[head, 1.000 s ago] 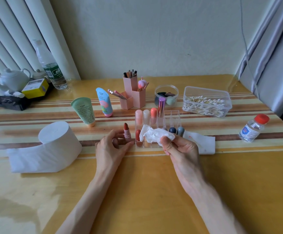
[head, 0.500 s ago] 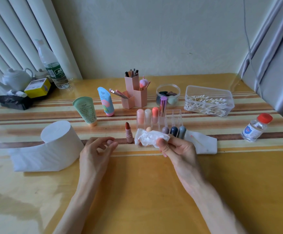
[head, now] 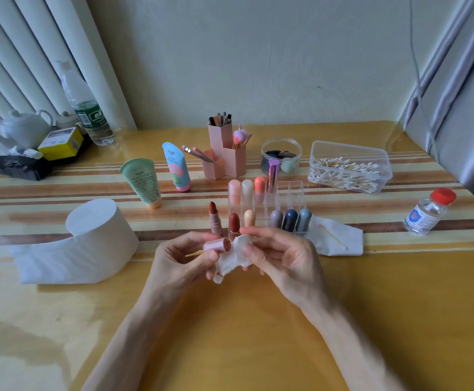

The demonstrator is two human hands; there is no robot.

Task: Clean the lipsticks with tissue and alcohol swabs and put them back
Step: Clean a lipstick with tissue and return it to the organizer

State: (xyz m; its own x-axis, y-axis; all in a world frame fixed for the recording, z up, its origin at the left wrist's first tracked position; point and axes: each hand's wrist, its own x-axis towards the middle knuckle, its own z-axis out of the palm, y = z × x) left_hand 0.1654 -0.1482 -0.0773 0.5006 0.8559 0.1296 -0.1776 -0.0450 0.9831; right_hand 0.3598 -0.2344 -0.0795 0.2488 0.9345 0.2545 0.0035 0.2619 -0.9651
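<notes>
An uncapped pink lipstick (head: 214, 219) with a dark red bullet stands upright on the table, just left of the clear organizer (head: 292, 193). My left hand (head: 182, 262) pinches its pink cap (head: 217, 246), lying sideways with the open end toward the right, and a thin wooden swab stick (head: 194, 253) pokes out beneath the fingers. My right hand (head: 278, 258) pinches a crumpled white tissue (head: 234, 256) right against the cap's opening. Several capped lipsticks stand in the organizer.
A toilet paper roll (head: 94, 235) lies at the left. A used tissue with a swab (head: 334, 238) lies right of the organizer. The alcohol bottle (head: 428, 214) stands at the far right, the cotton swab box (head: 348, 167) behind. Two tubes (head: 144, 183) and pink brush holders (head: 224, 153) stand at the back.
My left hand let go of the lipstick, left it standing on the table, and now holds the cap up. My right hand brought the tissue toward me to meet the cap.
</notes>
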